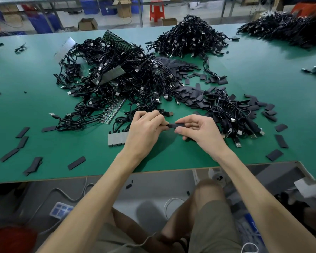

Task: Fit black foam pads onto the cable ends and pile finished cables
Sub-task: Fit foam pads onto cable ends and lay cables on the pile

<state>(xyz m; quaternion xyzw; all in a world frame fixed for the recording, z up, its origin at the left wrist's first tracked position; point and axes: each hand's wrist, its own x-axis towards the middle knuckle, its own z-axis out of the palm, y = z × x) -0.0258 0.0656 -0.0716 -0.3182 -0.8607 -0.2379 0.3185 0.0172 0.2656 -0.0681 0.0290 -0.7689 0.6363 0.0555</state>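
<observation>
Khaki-shorted knees (206,212) sit below the table edge. Over the green table mat (44,106) the two hands are close together. The left hand (146,128) curls round a black cable end (169,126), and the right hand (197,130) pinches a flat black foam pad (178,125) against it. Behind them lie a tangled heap of black USB cables (117,75), scattered loose black foam rectangles (190,95) and a taller far pile of cables (190,37).
</observation>
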